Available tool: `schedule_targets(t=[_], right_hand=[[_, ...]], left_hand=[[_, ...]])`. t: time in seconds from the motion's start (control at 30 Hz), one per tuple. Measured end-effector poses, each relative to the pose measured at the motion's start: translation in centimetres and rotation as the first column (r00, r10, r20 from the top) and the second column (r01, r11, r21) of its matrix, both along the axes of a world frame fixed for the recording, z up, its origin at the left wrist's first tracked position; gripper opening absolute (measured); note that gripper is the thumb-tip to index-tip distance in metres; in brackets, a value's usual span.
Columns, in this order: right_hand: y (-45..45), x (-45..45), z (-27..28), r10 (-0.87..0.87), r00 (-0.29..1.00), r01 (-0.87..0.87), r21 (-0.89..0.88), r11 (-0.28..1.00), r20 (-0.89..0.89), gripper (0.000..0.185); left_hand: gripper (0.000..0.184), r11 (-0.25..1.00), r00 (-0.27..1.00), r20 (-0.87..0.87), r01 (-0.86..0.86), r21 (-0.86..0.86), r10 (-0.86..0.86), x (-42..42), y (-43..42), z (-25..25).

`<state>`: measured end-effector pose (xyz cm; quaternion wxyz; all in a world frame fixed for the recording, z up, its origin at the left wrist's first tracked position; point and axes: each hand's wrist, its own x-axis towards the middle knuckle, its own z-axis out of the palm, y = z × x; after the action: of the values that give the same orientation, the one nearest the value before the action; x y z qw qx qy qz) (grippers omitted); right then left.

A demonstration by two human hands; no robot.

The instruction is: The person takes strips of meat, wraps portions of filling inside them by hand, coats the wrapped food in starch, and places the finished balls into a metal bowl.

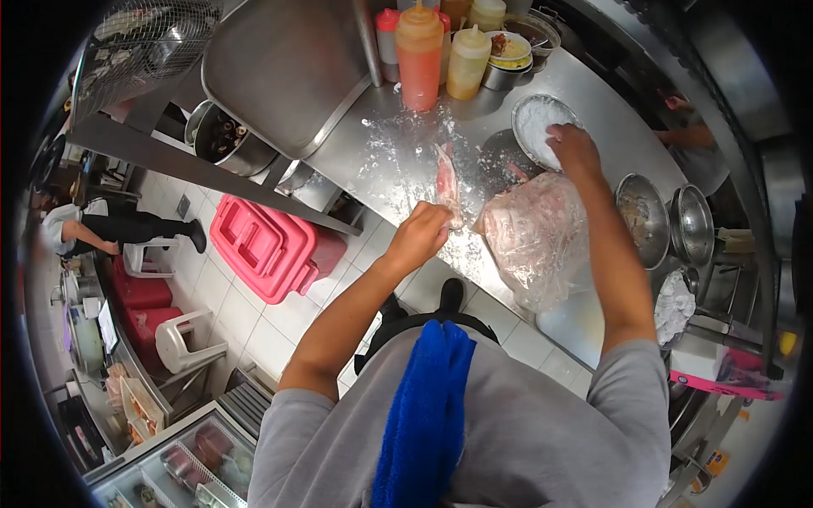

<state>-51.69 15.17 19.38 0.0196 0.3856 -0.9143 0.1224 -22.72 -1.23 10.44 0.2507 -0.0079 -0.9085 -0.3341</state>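
My left hand (423, 232) is closed on the near end of a strip of raw meat (446, 178), which lies on the powder-dusted steel table (385, 182). My right hand (576, 149) reaches into a metal bowl of white, flour-like powder (535, 123), its fingers bent together at the powder; the fingertips are partly hidden. Between my arms rests a clear plastic bag of raw meat (538, 229), with a small piece of meat (517, 172) at its far edge.
Squeeze bottles (420, 59) and small containers (509, 51) stand at the back. More metal bowls (641, 212) sit on the right. Left of the table are a lidded red bin (267, 241) and a pot (222, 135). A person (110, 227) is at the far left.
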Motion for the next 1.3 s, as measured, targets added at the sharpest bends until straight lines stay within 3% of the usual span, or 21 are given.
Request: schedule_targets(t=[0.03,0.1,0.23,0.33,0.4,0.47,0.53,0.67,0.77,0.93,1.03,1.1,1.23,1.3], right_hand=[[0.1,-1.0,-0.1,0.001,1.000,-0.001,-0.004,1.000,-0.003,0.020],[0.2,-2.6,-1.1,-0.078,0.994,0.047,0.344,0.938,0.075,0.018],[0.7,-4.6,-4.4,-0.003,0.999,-0.010,0.377,0.926,0.035,0.023],[0.5,-4.3,-3.5,0.006,0.998,-0.019,0.231,0.973,0.056,0.016],[-0.3,-3.0,-1.8,0.090,0.982,-0.092,0.005,0.996,0.166,0.017],[-2.2,0.9,0.2,0.194,0.905,-0.157,-0.125,0.980,0.379,0.019],[-4.1,4.9,-0.9,0.260,0.725,-0.164,-0.207,0.965,0.638,0.021],[-7.3,10.6,-5.6,0.458,0.698,-0.437,-0.179,0.882,0.551,0.021],[-9.3,10.1,-8.3,0.432,0.786,-0.350,-0.259,0.900,0.443,0.019],[-12.5,8.0,-7.6,0.340,0.859,-0.242,-0.282,0.928,0.382,0.018],[-13.4,7.9,-7.6,0.203,0.858,-0.155,-0.139,0.978,0.472,0.023],[-13.6,7.8,-7.4,0.217,0.889,-0.107,-0.277,0.955,0.403,0.020],[-12.5,8.5,-8.1,0.277,0.905,-0.245,-0.136,0.960,0.323,0.018],[-11.7,8.8,-7.7,0.330,0.901,-0.251,-0.285,0.925,0.280,0.016]], left_hand=[[0.031,1.000,1.000,-0.003,-0.001,-0.004,0.001,0.0,0.1,0.1],[0.027,0.999,0.999,0.043,-0.025,0.036,0.023,0.0,0.2,0.2],[0.027,0.998,0.998,0.045,-0.041,0.041,0.039,0.1,0.4,0.2],[0.027,0.998,0.999,0.027,-0.036,0.060,0.035,0.2,0.3,0.2],[0.029,0.998,0.999,0.012,-0.042,0.045,0.041,0.3,0.3,0.1],[0.029,0.998,0.999,0.004,-0.044,0.047,0.043,0.3,0.4,0.0],[0.030,0.998,0.999,-0.009,-0.042,0.043,0.042,0.2,0.3,0.0],[0.031,0.998,0.999,0.005,-0.036,0.042,0.036,0.2,0.3,0.1],[0.030,0.998,0.999,0.004,-0.033,0.053,0.033,0.2,0.2,0.1],[0.029,0.998,0.999,0.011,-0.033,0.058,0.032,0.1,0.1,0.1],[0.028,0.997,0.999,0.003,-0.033,0.064,0.033,0.1,0.1,0.0],[0.028,0.998,0.999,-0.008,-0.033,0.055,0.033,0.1,0.0,-0.1],[0.028,0.998,0.999,0.010,-0.035,0.047,0.035,-0.1,0.0,-0.1],[0.028,0.999,0.999,0.010,-0.032,0.041,0.032,0.0,-0.1,-0.2]])
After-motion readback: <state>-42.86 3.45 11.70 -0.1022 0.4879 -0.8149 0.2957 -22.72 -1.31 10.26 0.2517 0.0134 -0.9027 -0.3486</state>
